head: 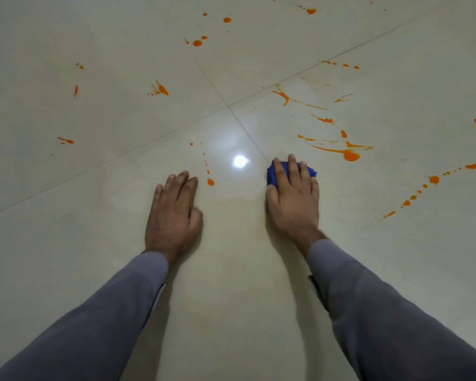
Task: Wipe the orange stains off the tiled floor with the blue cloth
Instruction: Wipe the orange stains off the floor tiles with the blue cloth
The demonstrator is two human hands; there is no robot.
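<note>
Blue cloth (272, 174) sits bunched under the right hand (293, 199), fingers flat pressing it down, while the left hand (173, 213) rests relaxed on the tiled floor (66, 243) near orange stains (351, 155).

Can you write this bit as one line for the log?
right hand presses blue cloth on floor | left hand flat | orange stains remain

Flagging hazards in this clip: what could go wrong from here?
The blue cloth is bunched small under the right hand, so wiping the big orange blot may smear it rather than lift it. The left hand lies flat beside an orange drop and could slide into it on the glossy floor.
</note>
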